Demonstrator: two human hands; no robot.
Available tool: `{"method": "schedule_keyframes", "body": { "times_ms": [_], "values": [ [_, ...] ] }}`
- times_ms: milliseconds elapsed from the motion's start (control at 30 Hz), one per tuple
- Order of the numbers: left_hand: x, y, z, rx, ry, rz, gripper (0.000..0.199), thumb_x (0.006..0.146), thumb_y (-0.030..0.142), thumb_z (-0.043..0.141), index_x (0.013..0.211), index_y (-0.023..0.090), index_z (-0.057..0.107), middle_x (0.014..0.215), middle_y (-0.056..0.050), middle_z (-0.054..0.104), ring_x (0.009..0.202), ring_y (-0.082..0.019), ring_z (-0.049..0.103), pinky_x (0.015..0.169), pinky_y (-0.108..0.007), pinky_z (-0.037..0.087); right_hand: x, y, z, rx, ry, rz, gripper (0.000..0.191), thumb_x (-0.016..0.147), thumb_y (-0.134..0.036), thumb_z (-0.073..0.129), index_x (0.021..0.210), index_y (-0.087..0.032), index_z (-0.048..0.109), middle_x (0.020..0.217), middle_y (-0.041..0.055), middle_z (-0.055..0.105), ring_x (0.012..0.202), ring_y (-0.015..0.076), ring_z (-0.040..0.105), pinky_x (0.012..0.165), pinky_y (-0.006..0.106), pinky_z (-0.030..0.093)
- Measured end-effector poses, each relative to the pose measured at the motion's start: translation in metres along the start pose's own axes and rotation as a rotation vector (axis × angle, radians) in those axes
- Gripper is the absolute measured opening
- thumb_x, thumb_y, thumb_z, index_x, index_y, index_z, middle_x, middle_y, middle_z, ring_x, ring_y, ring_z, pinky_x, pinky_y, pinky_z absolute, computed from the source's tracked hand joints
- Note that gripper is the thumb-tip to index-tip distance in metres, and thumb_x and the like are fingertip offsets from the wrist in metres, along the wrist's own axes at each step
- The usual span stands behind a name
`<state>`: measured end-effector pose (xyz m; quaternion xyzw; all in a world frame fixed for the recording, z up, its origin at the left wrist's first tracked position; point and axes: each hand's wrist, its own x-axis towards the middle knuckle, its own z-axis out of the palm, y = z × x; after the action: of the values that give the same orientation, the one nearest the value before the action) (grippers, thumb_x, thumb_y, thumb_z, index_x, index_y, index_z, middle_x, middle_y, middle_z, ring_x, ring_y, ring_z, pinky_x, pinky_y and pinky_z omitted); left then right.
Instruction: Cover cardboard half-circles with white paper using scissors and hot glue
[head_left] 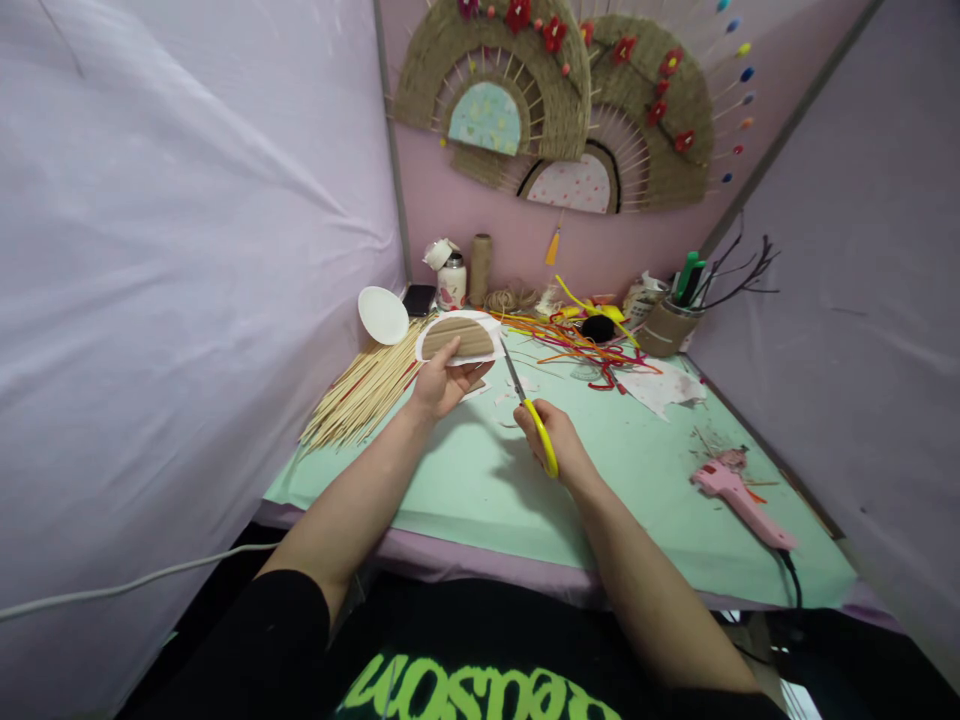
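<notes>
Mint cloth (465, 490) is flanked by lilac drapes (225, 200); above its middle, a half-round cardboard piece (474, 343), bordered in white, is pinched by the left hand (441, 385). Yellow scissors (529, 404) are gripped by the right hand (561, 442), tips just beside the piece's right edge. Open cloth is left between that hand and the pink glue gun (739, 500).

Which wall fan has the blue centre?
The left fan, partly overlapping the other: its half-round centre is light blue, while the right fan has a pale one with pinkish-red dots.
</notes>
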<state>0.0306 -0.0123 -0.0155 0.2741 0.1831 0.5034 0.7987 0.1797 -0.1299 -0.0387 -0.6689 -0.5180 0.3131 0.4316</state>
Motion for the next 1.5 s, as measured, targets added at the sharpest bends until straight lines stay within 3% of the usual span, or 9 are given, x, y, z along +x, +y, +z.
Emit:
{"method": "schedule_keyframes", "body": {
  "times_ms": [433, 733, 1033, 1500],
  "values": [
    [-0.001, 0.001, 0.0002, 0.026, -0.008, -0.016, 0.023, 0.083, 0.02, 0.058, 0.106, 0.016, 0.062, 0.092, -0.007, 0.072, 0.094, -0.02, 0.068, 0.101, -0.043, 0.046, -0.0022, 0.0001, 0.0005, 0.1, -0.066, 0.009, 0.036, 0.078, -0.057, 0.047, 0.075, -0.021, 0.047, 0.053, -0.0049, 0.045, 0.047, 0.0103, 0.038, 0.042, 0.022, 0.028],
    [-0.006, -0.0036, 0.005, 0.066, 0.002, -0.064, 0.033, 0.083, 0.021, 0.059, 0.116, 0.015, 0.058, 0.096, -0.009, 0.072, 0.092, -0.02, 0.068, 0.096, -0.045, 0.049, -0.0035, 0.0013, 0.0005, 0.117, -0.057, 0.017, 0.04, 0.079, -0.062, 0.045, 0.077, -0.021, 0.045, 0.056, -0.0043, 0.046, 0.047, 0.0099, 0.039, 0.042, 0.021, 0.029],
    [-0.0051, -0.0051, 0.0028, 0.105, -0.038, -0.058, 0.027, 0.084, 0.021, 0.057, 0.109, 0.014, 0.061, 0.096, -0.01, 0.071, 0.094, -0.021, 0.067, 0.098, -0.045, 0.047, -0.0002, 0.0054, 0.0012, 0.122, -0.053, 0.015, 0.042, 0.078, -0.064, 0.045, 0.073, -0.022, 0.044, 0.054, -0.0045, 0.044, 0.046, 0.0104, 0.038, 0.042, 0.022, 0.029],
    [-0.0073, -0.0026, 0.0079, 0.064, 0.019, -0.05, 0.026, 0.085, 0.019, 0.055, 0.11, 0.013, 0.06, 0.092, -0.009, 0.071, 0.091, -0.019, 0.067, 0.096, -0.04, 0.049, -0.0026, -0.0007, 0.0008, 0.057, -0.003, 0.002, 0.035, 0.078, -0.055, 0.047, 0.067, -0.022, 0.04, 0.05, -0.0054, 0.04, 0.045, 0.0097, 0.036, 0.041, 0.022, 0.026]
  ]
}}
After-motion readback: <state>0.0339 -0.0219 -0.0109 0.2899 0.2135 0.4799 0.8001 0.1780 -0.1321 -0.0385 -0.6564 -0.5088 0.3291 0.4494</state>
